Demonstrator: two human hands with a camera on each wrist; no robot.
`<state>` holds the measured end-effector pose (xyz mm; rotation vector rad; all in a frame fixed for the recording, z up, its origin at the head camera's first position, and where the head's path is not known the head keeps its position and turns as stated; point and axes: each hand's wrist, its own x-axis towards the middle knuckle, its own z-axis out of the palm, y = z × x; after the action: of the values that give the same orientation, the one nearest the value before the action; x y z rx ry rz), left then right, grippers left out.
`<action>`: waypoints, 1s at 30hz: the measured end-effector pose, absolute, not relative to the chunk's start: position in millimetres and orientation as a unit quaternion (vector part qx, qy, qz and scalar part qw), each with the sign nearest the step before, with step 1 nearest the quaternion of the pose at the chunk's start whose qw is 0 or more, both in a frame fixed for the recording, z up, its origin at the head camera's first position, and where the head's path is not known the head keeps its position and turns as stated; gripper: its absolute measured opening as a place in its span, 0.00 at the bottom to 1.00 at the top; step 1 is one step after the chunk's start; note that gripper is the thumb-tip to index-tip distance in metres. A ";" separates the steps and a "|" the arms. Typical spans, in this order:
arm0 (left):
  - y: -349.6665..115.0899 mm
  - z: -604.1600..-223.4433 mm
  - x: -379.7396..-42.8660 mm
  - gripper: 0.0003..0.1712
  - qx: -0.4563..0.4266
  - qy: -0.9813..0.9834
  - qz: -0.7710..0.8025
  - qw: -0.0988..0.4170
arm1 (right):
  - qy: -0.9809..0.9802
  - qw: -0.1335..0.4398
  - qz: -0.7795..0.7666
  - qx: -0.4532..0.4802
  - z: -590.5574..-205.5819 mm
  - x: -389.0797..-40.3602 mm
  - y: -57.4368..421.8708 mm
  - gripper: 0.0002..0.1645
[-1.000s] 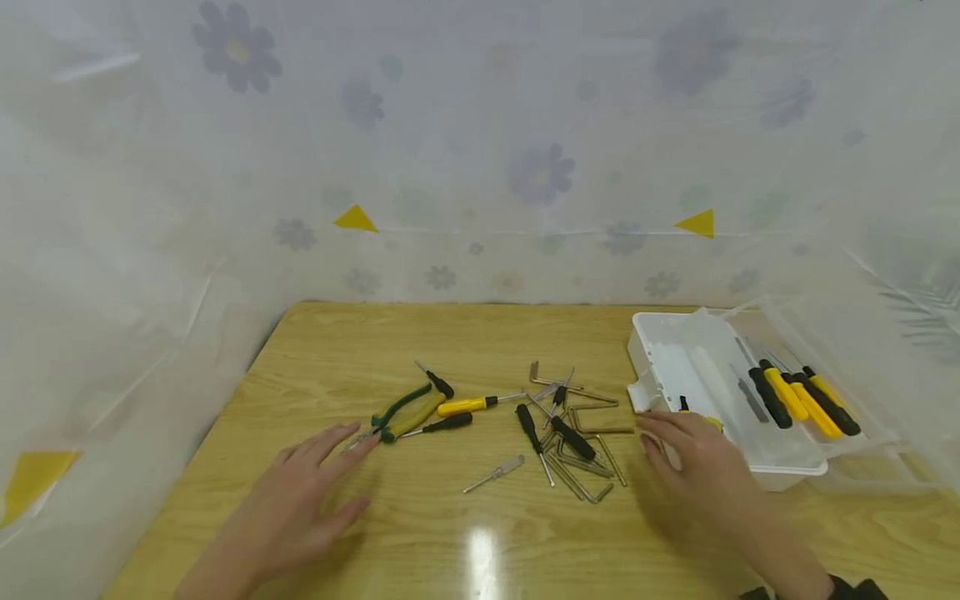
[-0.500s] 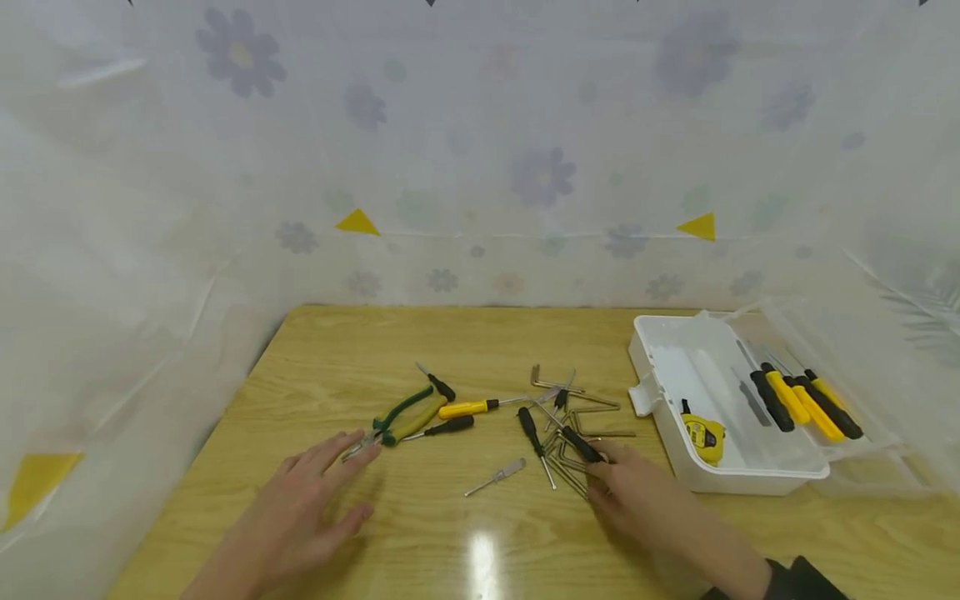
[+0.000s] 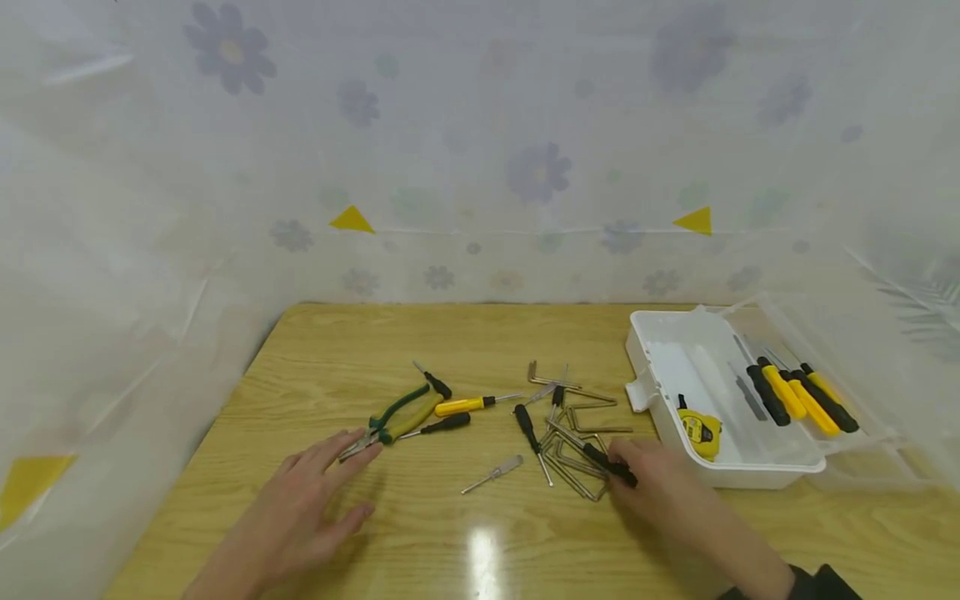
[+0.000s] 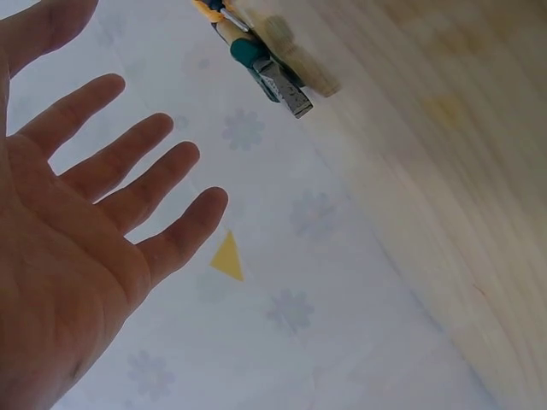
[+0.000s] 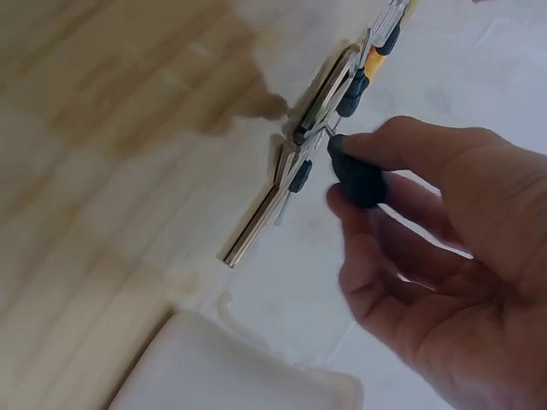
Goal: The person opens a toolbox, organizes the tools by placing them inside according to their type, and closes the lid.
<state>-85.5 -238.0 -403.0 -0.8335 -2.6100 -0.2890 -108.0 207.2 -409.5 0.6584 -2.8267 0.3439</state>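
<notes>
My right hand (image 3: pixel 660 479) pinches a small screwdriver by its black handle (image 5: pixel 357 178), over the right side of a pile of brass-coloured hex keys (image 3: pixel 576 479). In the head view its shaft points to the upper left. My left hand (image 3: pixel 300 504) has its fingers spread, palm facing the wrist camera (image 4: pixel 68 248), with the fingertips near the nose of the green-and-yellow pliers (image 3: pixel 408 414). Around the pliers lie a yellow-handled screwdriver (image 3: pixel 459 406) and black-handled ones. A clear-handled screwdriver (image 3: pixel 495 472) is in front, and another black screwdriver (image 3: pixel 527 427) lies left of the hex keys.
A white toolbox (image 3: pixel 765 477) stands open at the right, holding a yellow tape measure (image 3: pixel 702 433). Its see-through lid side bears several yellow and black screwdrivers (image 3: pixel 798 400). Plastic sheeting with flowers (image 3: pixel 480 150) surrounds the wooden table (image 3: pixel 420 542).
My right hand has come left from the toolbox, taken hold of a black-handled screwdriver among the hex keys, and drawn it slightly right and nearer. My left hand has stayed put.
</notes>
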 end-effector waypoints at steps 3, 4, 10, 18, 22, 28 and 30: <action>-238.6 -402.5 -85.6 0.42 -0.295 -0.931 -0.098 0.191 | -0.936 0.192 0.139 0.261 -411.3 -109.3 209.2 0.21; -238.9 -402.4 -85.6 0.42 -0.294 -0.932 -0.097 0.190 | -0.927 0.215 0.144 0.270 -411.4 -109.7 209.8 0.22; -237.0 -404.4 -85.9 0.40 -0.298 -0.931 -0.104 0.184 | -0.880 0.325 0.168 0.302 -406.4 -114.1 221.8 0.12; -221.4 -406.1 -87.9 0.38 -0.323 -0.925 -0.110 0.166 | -0.856 0.437 0.160 0.225 -387.3 -118.4 255.4 0.39; -209.4 -405.6 -90.9 0.37 -0.342 -0.921 -0.111 0.148 | -0.862 0.450 0.170 0.162 -382.4 -116.4 278.3 0.42; -193.3 -406.8 -90.9 0.35 -0.369 -0.915 -0.109 0.122 | -0.867 0.459 0.160 0.110 -387.8 -115.8 310.0 0.47; -188.6 -406.7 -89.6 0.34 -0.376 -0.914 -0.101 0.117 | -0.866 0.462 0.163 0.101 -388.8 -115.6 318.1 0.48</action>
<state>-89.6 -188.6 -406.7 -1.1005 -2.6742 -0.2959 -115.6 318.1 -388.8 0.2472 -2.1293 0.4004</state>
